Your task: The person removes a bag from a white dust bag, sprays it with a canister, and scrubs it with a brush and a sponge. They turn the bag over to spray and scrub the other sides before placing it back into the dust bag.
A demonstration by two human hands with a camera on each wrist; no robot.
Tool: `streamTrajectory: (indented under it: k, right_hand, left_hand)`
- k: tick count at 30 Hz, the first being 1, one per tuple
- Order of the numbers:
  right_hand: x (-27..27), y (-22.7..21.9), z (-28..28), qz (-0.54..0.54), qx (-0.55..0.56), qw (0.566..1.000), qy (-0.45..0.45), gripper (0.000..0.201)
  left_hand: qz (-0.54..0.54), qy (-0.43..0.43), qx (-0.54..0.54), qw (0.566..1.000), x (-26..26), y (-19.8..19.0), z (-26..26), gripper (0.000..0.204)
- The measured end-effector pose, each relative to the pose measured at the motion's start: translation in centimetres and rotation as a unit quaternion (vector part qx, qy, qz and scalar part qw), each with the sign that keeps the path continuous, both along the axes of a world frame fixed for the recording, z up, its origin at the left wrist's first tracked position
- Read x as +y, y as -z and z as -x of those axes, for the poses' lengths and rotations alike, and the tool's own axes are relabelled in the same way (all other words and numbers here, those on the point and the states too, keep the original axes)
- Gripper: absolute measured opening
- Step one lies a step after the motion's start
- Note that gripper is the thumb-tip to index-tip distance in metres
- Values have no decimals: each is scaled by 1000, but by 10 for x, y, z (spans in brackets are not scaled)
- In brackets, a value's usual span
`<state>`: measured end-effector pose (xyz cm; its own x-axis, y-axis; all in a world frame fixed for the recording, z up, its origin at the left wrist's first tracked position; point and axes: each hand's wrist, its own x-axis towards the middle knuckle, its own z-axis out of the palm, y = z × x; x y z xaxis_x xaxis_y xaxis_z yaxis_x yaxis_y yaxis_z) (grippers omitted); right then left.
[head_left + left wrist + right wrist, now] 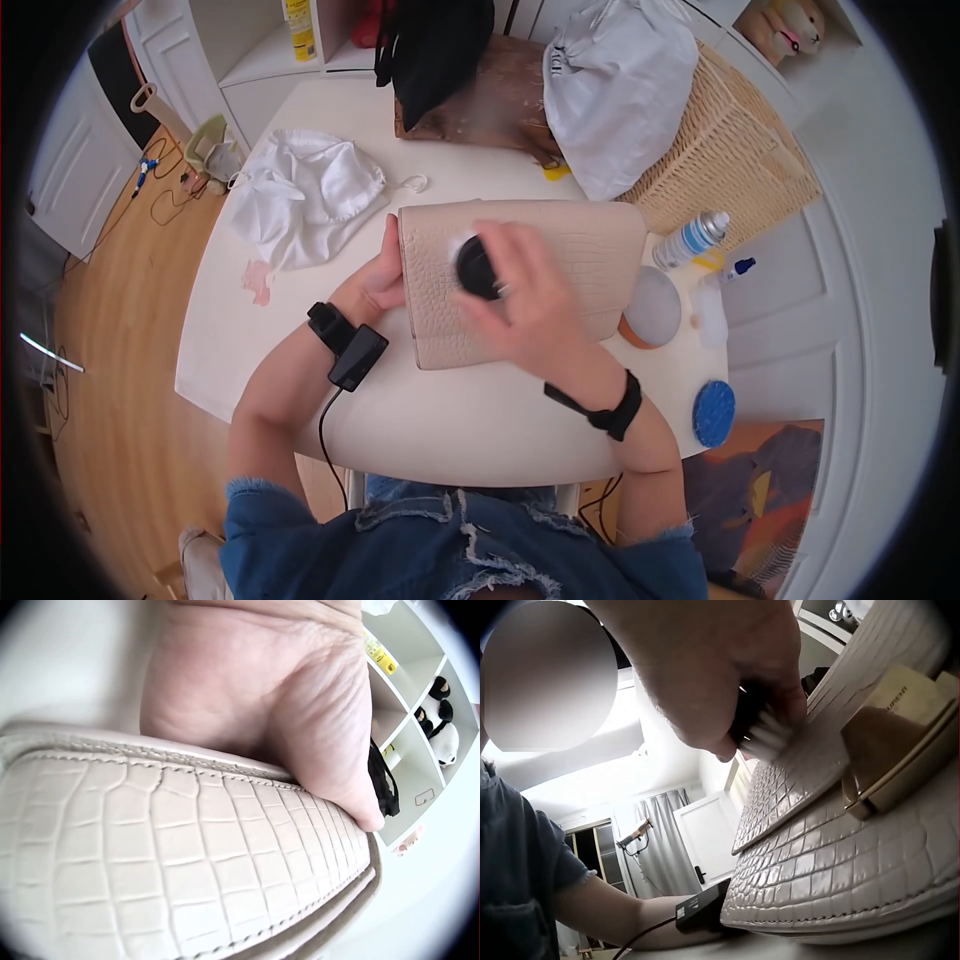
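Note:
A beige crocodile-embossed handbag (590,245) lies flap-up on the white table. My left hand (385,275) holds its left side. In the left wrist view, the thumb (352,799) reaches along the bag's stitched edge, and the other fingers are hidden. My right hand (530,300), blurred, grips a round black brush (478,268) over the flap. Pale bristles (769,735) show below that hand in the right wrist view, close over the embossed surface. A gold-coloured clasp (889,742) with lettering sits on the bag's front in that view.
Right of the bag stand a spray can (692,238), a round container (655,308) and a small bottle (711,315). A blue round sponge (713,413) sits at the table's right edge. White cloth bag (305,195) lies left; a brown box (500,100) and wicker basket (725,150) stand behind.

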<state>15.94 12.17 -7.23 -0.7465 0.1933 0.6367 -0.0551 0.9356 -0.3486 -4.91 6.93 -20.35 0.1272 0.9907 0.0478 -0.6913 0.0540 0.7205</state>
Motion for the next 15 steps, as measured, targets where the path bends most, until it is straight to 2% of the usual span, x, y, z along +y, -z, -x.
streamTrajectory:
  k: [2,6,9,10,11,12,13,15]
  right_hand:
    - [27,4,-15,-70,32,986,146,58]
    - [74,-6,-53,68,78,957,273,47]
    - [72,-2,-63,74,83,948,300,47]
    - [65,1,-61,1,59,953,298,47]
    - [52,6,-54,-19,39,959,280,50]
    - [37,12,-45,-37,19,964,262,52]
    - [20,19,-39,-39,6,979,201,58]
    - [-6,30,-27,-47,3,997,54,65]
  left_hand:
    - [-8,7,-10,1000,-3,-3,0,103]
    - [-25,16,-10,1000,-3,1,2,102]
    - [9,-33,30,999,-6,-8,-4,101]
    - [9,-32,30,999,-2,1,-2,101]
    - [-70,54,-117,989,5,17,4,102]
    - [-144,139,-260,945,9,32,9,102]
    - [-140,144,-258,945,9,36,11,102]
    - [-18,152,-451,879,6,39,12,102]
